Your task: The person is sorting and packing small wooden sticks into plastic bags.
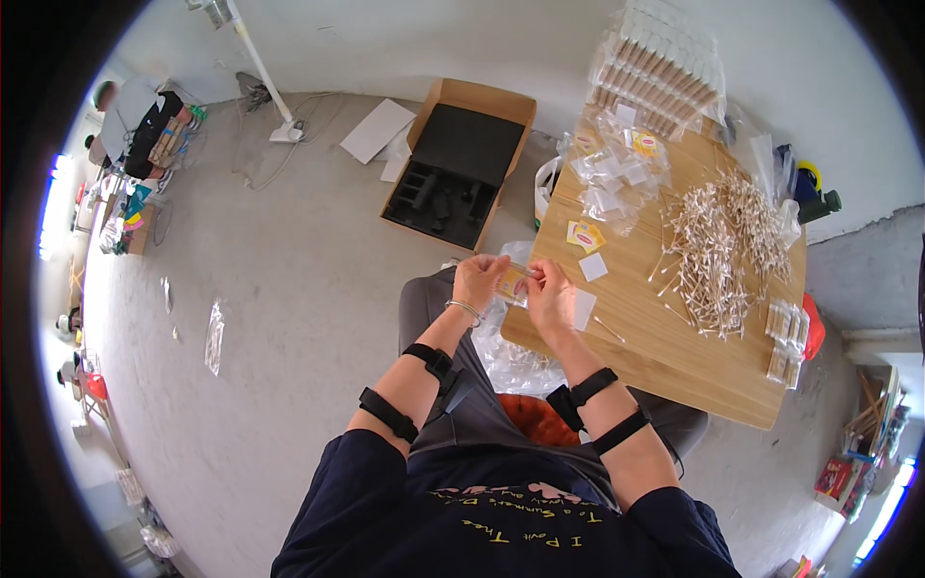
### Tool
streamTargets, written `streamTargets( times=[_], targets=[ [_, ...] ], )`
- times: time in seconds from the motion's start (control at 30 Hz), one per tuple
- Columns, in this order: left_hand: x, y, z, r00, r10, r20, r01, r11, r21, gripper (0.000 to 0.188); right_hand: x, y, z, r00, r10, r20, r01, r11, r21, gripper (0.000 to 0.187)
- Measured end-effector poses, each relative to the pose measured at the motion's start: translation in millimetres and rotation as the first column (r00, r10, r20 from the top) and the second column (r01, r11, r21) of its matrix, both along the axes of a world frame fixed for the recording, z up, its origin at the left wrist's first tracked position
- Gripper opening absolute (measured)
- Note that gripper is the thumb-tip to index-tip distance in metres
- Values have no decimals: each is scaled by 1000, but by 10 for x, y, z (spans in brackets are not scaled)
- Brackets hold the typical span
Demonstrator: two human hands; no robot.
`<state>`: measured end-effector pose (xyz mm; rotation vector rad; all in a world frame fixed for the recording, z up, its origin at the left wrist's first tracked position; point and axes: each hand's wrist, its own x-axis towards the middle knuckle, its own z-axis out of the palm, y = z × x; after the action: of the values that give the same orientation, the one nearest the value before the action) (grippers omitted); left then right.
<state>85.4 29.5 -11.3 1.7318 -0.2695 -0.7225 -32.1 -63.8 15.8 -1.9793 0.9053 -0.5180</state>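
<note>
Between my two hands, just off the table's near left edge, is a small clear plastic bag with a yellow card [512, 281] in it. My left hand [476, 281] pinches the bag's left side. At its right side the fingers of my right hand [552, 299] are closed on the bag. Close to my right hand lie a white card [584, 309] and a single cotton swab [610, 330]. Beyond them are another white card [593, 267] and a few yellow cards [585, 235]. A large loose heap of cotton swabs [718, 255] covers the table's right part.
The wooden table [665, 361] carries a pile of clear bags [621, 169], stacked swab packs [655, 67] and more packs [787, 339]. An open cardboard box [462, 154] with black foam stands on the floor. At the far left a person [145, 125] sits.
</note>
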Motion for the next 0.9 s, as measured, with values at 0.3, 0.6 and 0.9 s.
streamTargets(
  times=[0.3,0.6,0.9],
  targets=[
    [174,179,-25,954,7,301,-44,992,117,42,-984,-137,35,951,-263,-162,167,879,-446,33],
    [-551,-405,469,369,-355,859,354,908,223,16,-1367,-337,-171,965,-261,-36,232,906,-353,7],
    [-804,-942,224,158,-517,841,308,835,455,20,-1398,-343,-188,969,-248,9,235,906,-353,7]
  ],
)
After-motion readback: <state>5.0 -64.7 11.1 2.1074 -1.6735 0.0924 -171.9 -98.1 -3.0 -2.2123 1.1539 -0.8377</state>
